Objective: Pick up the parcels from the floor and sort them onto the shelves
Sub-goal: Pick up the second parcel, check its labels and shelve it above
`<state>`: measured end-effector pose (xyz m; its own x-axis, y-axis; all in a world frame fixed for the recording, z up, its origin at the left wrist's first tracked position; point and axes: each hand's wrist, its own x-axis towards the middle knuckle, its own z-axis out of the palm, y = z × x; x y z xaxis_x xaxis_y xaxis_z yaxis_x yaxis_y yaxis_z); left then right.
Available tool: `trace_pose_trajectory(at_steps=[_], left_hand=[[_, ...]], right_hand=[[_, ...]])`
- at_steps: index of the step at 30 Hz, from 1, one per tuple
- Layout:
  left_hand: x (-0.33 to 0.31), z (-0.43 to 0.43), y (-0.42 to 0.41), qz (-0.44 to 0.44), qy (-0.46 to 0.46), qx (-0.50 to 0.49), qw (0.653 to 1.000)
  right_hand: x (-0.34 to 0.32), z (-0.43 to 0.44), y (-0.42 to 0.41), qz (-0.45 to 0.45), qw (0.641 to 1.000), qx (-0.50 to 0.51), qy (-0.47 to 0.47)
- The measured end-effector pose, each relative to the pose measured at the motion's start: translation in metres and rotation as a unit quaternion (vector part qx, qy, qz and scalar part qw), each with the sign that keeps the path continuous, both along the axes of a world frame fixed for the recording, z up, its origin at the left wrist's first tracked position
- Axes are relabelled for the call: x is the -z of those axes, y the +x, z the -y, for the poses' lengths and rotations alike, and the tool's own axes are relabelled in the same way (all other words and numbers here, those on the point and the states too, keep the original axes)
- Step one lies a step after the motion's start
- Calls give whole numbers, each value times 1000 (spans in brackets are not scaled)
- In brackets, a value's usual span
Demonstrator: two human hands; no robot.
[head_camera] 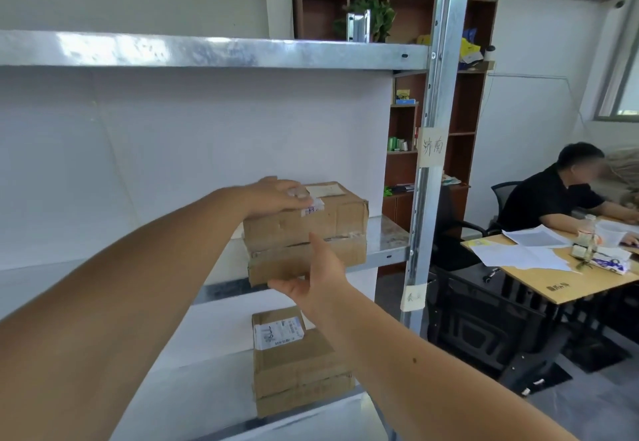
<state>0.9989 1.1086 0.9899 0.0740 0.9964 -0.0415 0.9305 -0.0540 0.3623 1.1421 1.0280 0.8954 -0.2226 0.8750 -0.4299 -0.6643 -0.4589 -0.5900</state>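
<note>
A brown cardboard parcel (311, 229) with tape and a small label is held at the front edge of the middle metal shelf (387, 250). My left hand (276, 196) lies flat on its top left corner. My right hand (316, 276) supports its lower front edge from below, thumb up against the front face. Part of the parcel overhangs the shelf's front edge. A second cardboard parcel (297, 361) with a white shipping label rests on the shelf below.
An upright metal post (432, 150) with paper tags stands at the rack's right. The upper shelf (207, 49) spans overhead. A person sits at a wooden desk (553, 281) with papers to the right. A brown bookcase (463, 122) stands behind.
</note>
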Motion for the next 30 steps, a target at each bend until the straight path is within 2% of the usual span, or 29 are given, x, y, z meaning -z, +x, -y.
trace_pose_trajectory(at_steps=[3, 8, 12, 23, 25, 30], left_hand=[[3, -1, -5, -3, 17, 28, 999], [6, -13, -12, -62, 37, 27, 997], [6, -19, -9, -91, 54, 21, 994], [5, -15, -4, -83, 39, 34, 995], [7, -12, -1, -109, 38, 32, 993], [14, -2, 10, -234, 79, 27, 969]], right_hand=[[0, -7, 0, -13, 1000, -10, -3], [-7, -10, 2, -91, 995, -27, -7], [-9, -18, 5, -69, 997, -41, 5], [-5, -33, 6, -44, 996, -64, 33], [-5, -33, 9, -27, 997, -70, 31], [-12, -33, 10, -16, 998, -49, 32]])
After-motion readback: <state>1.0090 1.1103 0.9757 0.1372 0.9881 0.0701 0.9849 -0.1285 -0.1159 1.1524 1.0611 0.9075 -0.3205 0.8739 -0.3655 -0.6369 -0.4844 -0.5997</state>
